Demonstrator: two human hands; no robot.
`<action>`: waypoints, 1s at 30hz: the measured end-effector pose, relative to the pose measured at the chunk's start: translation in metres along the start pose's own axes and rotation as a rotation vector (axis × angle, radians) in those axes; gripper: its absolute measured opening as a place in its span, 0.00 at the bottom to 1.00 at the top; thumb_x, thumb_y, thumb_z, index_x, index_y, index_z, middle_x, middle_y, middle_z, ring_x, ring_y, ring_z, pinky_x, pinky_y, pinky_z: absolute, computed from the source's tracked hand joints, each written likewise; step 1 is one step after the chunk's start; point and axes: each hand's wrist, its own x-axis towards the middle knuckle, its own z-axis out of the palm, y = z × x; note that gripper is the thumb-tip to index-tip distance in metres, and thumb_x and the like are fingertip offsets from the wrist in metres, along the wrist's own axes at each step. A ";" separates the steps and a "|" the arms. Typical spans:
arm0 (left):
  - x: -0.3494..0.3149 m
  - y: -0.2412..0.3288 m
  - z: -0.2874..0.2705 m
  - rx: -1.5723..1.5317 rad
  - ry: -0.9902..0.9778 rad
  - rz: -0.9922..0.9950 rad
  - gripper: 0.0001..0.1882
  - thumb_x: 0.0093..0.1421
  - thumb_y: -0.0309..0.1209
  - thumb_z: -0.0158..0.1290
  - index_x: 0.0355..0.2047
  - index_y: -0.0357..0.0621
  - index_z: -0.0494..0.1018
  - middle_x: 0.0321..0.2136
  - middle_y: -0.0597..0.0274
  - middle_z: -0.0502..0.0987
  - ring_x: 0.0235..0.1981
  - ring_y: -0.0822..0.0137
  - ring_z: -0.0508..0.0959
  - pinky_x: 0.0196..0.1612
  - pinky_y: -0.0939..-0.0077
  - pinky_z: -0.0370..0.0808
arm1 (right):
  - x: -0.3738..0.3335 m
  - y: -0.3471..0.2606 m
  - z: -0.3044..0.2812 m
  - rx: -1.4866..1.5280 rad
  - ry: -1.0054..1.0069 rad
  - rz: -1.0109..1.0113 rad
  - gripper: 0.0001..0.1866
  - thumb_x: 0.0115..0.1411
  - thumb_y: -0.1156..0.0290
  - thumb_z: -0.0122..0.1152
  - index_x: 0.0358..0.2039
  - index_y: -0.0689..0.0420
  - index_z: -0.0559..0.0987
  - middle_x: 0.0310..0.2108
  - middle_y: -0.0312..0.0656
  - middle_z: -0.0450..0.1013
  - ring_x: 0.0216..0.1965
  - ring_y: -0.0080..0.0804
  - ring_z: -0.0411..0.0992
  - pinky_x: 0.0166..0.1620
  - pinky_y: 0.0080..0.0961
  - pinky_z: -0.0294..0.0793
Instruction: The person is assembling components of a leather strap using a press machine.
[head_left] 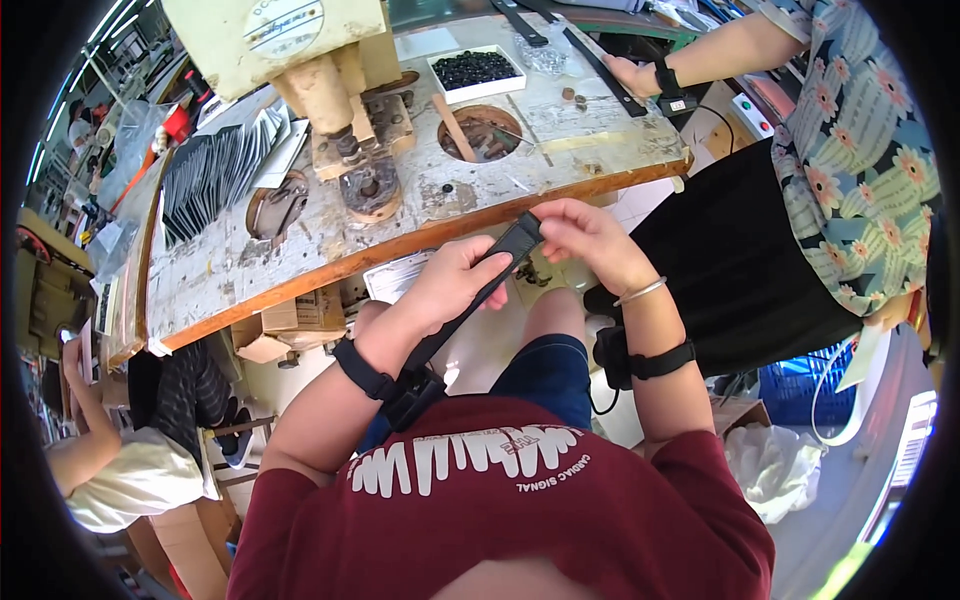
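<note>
A long black belt-like strap [518, 240] runs up from my lap to just below the table's front edge. My left hand [455, 285] is closed round it, thumb on top, below its end. At that upper end my right hand [588, 240] has its thumb and fingers pinched together against the tip. Whether a small part sits between those fingertips is hidden. The lower stretch of the strap passes behind my left wrist. Beyond the hands stands a worn wooden worktable [440, 222] carrying a cream press machine [330, 95].
On the table are a white tray [478, 88] of small black parts, a fanned stack of dark flat pieces [215, 175], and a round hole [490, 135] with a wooden stick across it. A co-worker's hand [635, 78] touches another black strap [605, 72] at right. Another person sits at left.
</note>
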 end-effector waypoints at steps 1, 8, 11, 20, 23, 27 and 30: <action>0.001 0.000 0.001 -0.014 -0.026 -0.011 0.10 0.60 0.34 0.43 0.30 0.40 0.68 0.19 0.64 0.73 0.19 0.76 0.73 0.22 0.85 0.68 | 0.001 0.004 -0.004 -0.084 -0.035 -0.042 0.12 0.57 0.69 0.50 0.39 0.61 0.72 0.31 0.37 0.71 0.29 0.19 0.68 0.35 0.14 0.68; 0.007 0.003 -0.008 -0.430 -0.276 -0.195 0.12 0.59 0.34 0.46 0.38 0.40 0.69 0.31 0.64 0.71 0.27 0.77 0.71 0.30 0.79 0.71 | 0.013 0.015 -0.012 0.105 -0.122 -0.236 0.11 0.55 0.76 0.51 0.40 0.61 0.70 0.35 0.39 0.70 0.34 0.21 0.69 0.39 0.18 0.70; 0.014 -0.005 -0.006 -0.133 -0.016 -0.024 0.08 0.55 0.29 0.51 0.33 0.39 0.69 0.26 0.69 0.70 0.25 0.79 0.69 0.30 0.82 0.68 | 0.014 0.008 -0.008 0.265 -0.065 -0.131 0.12 0.57 0.76 0.49 0.43 0.61 0.69 0.36 0.39 0.70 0.34 0.22 0.69 0.39 0.19 0.71; 0.016 0.001 0.000 -0.206 0.042 0.029 0.07 0.55 0.30 0.50 0.31 0.40 0.69 0.24 0.69 0.72 0.26 0.81 0.69 0.29 0.87 0.65 | 0.018 0.031 -0.008 0.271 -0.008 -0.036 0.12 0.56 0.75 0.52 0.42 0.60 0.70 0.33 0.36 0.70 0.27 0.20 0.70 0.33 0.14 0.72; 0.016 -0.011 0.000 -0.170 0.065 0.073 0.07 0.55 0.31 0.51 0.30 0.41 0.69 0.22 0.70 0.71 0.22 0.82 0.67 0.25 0.89 0.62 | 0.019 0.038 -0.003 0.177 -0.007 -0.063 0.12 0.56 0.74 0.51 0.42 0.60 0.71 0.32 0.35 0.71 0.28 0.18 0.70 0.32 0.15 0.71; 0.003 -0.015 -0.002 -0.187 0.121 0.003 0.07 0.56 0.32 0.50 0.28 0.43 0.66 0.18 0.70 0.69 0.17 0.83 0.63 0.19 0.89 0.57 | 0.045 -0.006 -0.063 -0.719 0.525 -0.438 0.12 0.54 0.77 0.48 0.39 0.60 0.72 0.32 0.44 0.73 0.31 0.34 0.72 0.37 0.27 0.71; 0.000 -0.012 -0.003 -0.224 0.105 -0.036 0.06 0.57 0.32 0.47 0.27 0.44 0.65 0.17 0.69 0.69 0.16 0.82 0.62 0.17 0.90 0.56 | 0.080 -0.029 -0.140 -1.131 0.901 -0.287 0.15 0.52 0.75 0.43 0.41 0.52 0.73 0.36 0.51 0.70 0.39 0.47 0.69 0.43 0.36 0.68</action>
